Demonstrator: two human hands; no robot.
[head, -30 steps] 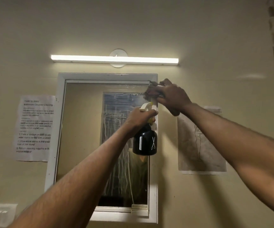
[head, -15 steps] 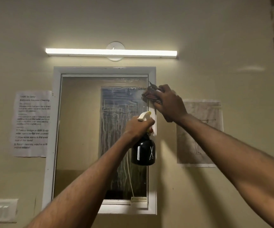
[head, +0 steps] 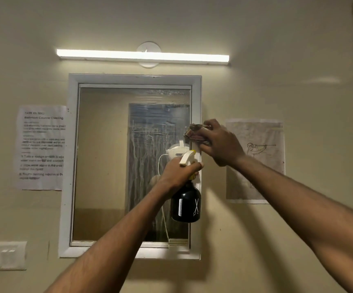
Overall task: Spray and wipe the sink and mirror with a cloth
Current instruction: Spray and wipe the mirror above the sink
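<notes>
A white-framed mirror (head: 99, 166) hangs on the beige wall, its right half streaked with wet runs. My left hand (head: 179, 172) grips the neck of a black spray bottle (head: 185, 205) with a cream trigger, held in front of the mirror's right edge. My right hand (head: 220, 142) presses a bunched brownish cloth (head: 193, 133) against the mirror's right edge, about halfway up. The sink is out of view.
A lit tube light (head: 142, 57) runs above the mirror. A printed instruction sheet (head: 42, 146) is taped to the left, a paper with a drawing (head: 262, 144) to the right. A white switch plate (head: 3, 255) sits at the lower left.
My right hand has dragged the cloth down the mirror's right edge from the top corner to mid-height. The left hand holds the bottle in about the same spot.
</notes>
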